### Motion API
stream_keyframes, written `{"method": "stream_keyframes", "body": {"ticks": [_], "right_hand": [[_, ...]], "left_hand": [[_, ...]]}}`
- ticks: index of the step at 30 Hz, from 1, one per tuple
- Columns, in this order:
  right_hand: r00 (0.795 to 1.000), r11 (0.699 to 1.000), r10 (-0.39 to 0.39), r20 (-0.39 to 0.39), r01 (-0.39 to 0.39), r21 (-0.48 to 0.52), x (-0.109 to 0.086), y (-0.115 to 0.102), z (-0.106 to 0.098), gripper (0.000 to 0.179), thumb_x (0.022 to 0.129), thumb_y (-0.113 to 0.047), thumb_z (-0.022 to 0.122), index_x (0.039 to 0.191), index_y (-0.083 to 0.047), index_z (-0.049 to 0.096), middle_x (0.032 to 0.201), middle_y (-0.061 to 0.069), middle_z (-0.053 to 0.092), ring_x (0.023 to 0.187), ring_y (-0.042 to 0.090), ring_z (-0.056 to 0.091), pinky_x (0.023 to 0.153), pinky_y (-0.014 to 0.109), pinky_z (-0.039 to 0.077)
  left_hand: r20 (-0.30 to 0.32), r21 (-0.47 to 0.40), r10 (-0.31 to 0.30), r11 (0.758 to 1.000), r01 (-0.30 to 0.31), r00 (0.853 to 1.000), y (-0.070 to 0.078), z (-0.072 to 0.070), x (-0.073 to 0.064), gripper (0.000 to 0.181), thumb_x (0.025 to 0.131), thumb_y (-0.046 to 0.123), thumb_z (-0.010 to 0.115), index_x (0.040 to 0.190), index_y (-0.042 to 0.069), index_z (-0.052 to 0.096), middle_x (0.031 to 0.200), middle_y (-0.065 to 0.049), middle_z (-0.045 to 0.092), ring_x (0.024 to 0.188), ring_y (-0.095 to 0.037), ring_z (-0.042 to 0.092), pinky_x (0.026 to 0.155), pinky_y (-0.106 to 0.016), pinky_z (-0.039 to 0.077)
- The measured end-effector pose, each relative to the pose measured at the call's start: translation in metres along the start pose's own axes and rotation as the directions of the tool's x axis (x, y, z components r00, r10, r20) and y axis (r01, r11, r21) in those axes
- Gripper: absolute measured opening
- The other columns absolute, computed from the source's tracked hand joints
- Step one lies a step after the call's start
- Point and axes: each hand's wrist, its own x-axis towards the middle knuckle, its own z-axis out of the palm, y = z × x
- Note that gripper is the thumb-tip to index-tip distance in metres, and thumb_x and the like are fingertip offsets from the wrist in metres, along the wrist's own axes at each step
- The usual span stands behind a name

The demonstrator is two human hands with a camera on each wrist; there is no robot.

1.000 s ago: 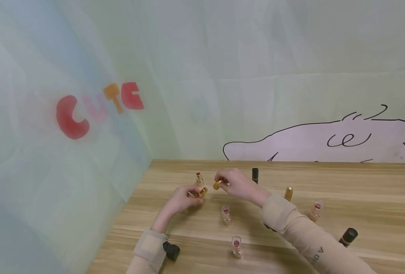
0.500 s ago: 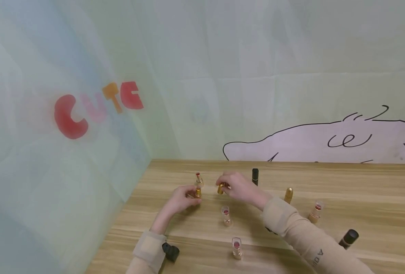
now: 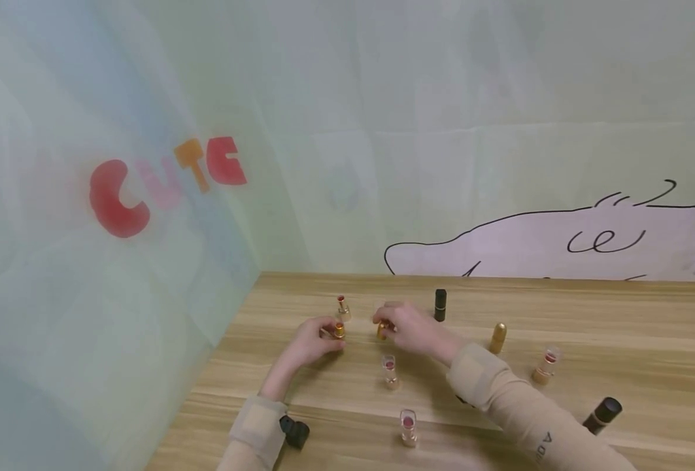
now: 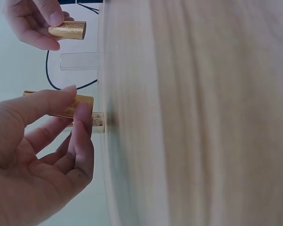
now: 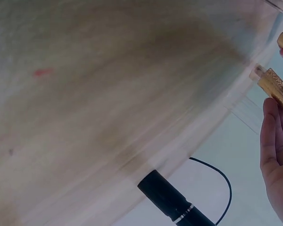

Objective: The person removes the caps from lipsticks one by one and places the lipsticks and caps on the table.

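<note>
**Before, behind and right**

A lipstick [image 3: 339,331] sits in the left hand [image 3: 311,342], a cap [image 3: 382,330] in the right hand [image 3: 412,326]. Another lipstick [image 3: 344,309] stands just behind the left hand, on the table [image 3: 647,333]. Two tubes [image 3: 391,374] stand before the right hand, a third tube [image 3: 440,305] behind and right, three more tubes [image 3: 498,338] farther right.

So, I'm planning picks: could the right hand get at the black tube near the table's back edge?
Probably yes: the head view shows nothing between the right hand and the black tube. That hand holds a gold piece and might need to set it down first.
</note>
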Motion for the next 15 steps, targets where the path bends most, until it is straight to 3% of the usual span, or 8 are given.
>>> {"method": "stream_keyframes", "body": {"ticks": [8,15], "right_hand": [[0.999,0.999,0.028,0.033,-0.029,0.025,-0.0007,0.0006,0.0044,0.023,0.086,-0.007,0.068,0.109,-0.006,0.066,0.1,0.003,0.07,0.089,0.013,0.066,0.079,0.029,0.055],[1.0,1.0,0.001,0.026,-0.001,-0.007,0.0008,0.0025,0.0095,0.01,0.086,-0.009,0.069,0.096,-0.008,0.066,0.091,-0.001,0.067,0.078,0.008,0.059,0.071,0.025,0.052]], "left_hand": [[0.0,0.002,-0.009,1.0,0.009,1.0,-0.0004,0.0005,0.002,0.018,0.08,0.005,0.073,0.096,0.002,0.066,0.094,-0.011,0.066,0.074,-0.014,0.056,0.061,-0.024,0.045],[-0.001,0.024,0.001,1.0,-0.001,1.0,-0.0017,0.002,0.0045,0.015,0.079,0.004,0.074,0.091,0.004,0.066,0.091,-0.011,0.068,0.073,-0.014,0.058,0.061,-0.024,0.045]]}}
